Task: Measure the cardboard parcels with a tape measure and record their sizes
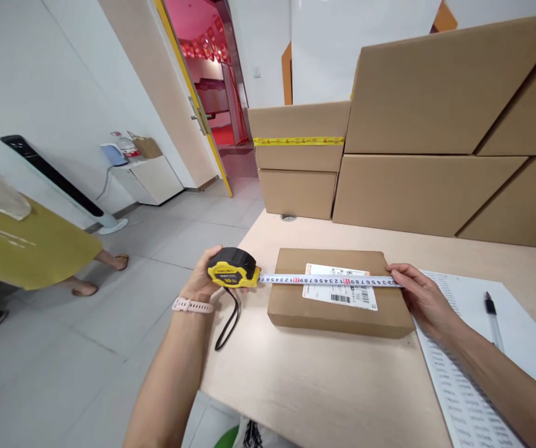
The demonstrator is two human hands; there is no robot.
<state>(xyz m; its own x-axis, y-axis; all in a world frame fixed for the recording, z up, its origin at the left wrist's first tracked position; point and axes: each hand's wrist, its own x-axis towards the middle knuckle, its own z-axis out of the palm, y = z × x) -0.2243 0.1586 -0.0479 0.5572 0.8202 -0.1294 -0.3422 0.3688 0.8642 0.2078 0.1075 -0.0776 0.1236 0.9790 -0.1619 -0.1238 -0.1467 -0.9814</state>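
My left hand (203, 274) is wrapped round a yellow and black tape measure (232, 269), left of a flat brown cardboard box (342, 320). A black wrist strap dangles from the tape measure onto the table. The white blade (324, 280) is drawn out to the right, across the top of the box and over its white shipping label (339, 297). At the box's right edge, my right hand (424, 298) pinches the blade's free end between thumb and fingers. The tip itself is hidden by those fingers.
Printed sheets (464, 361) and a pen (492, 317) lie on the right of the table (324, 379). Large cardboard boxes (426, 99) are stacked along its back. On the left, a person in a yellow-green skirt (30, 242) stands near a tower fan (58, 180). A door (198, 112) stands open behind.
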